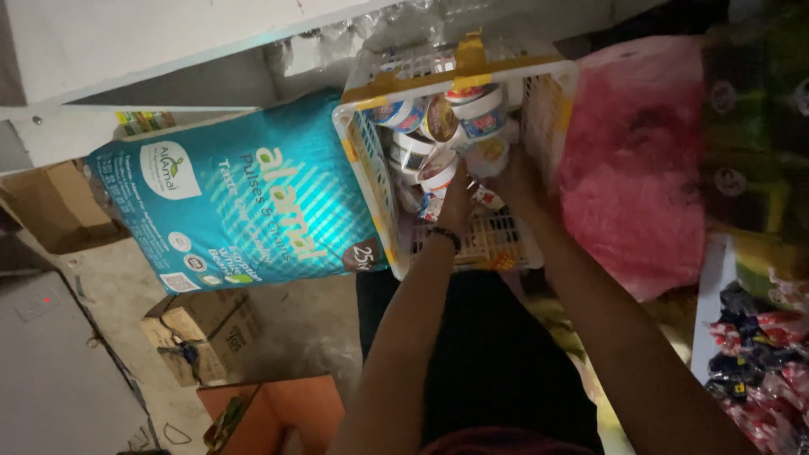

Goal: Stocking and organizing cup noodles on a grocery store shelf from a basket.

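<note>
At the far left a brown cardboard box (55, 206) sits under a white shelf (126, 50), and 2 more cartons lie on the floor below: a brown carton (206, 333) and an orange carton (282, 409), both partly open, their contents too dark to tell. Next comes a large teal sack (240, 194) standing on its side, touching the white plastic basket (371, 168) to its right.

The basket has lattice walls and a yellow rim, and it holds a heap of small round cups (438, 126) with white sides and printed lids, piled toward its far end; the near part of its floor is bare.

The left hand (455, 202), with a dark band at the wrist, is inside the basket, its fingers closed around 1 cup at the edge of the heap. The right hand (514, 181) reaches in beside it, touching the cups; whether its fingers are apart or together cannot be told.

Right of the basket rests a pink plastic bag (632, 168), then green packets (758, 126) and, lower, a pile of dark wrapped sweets (758, 362).
</note>
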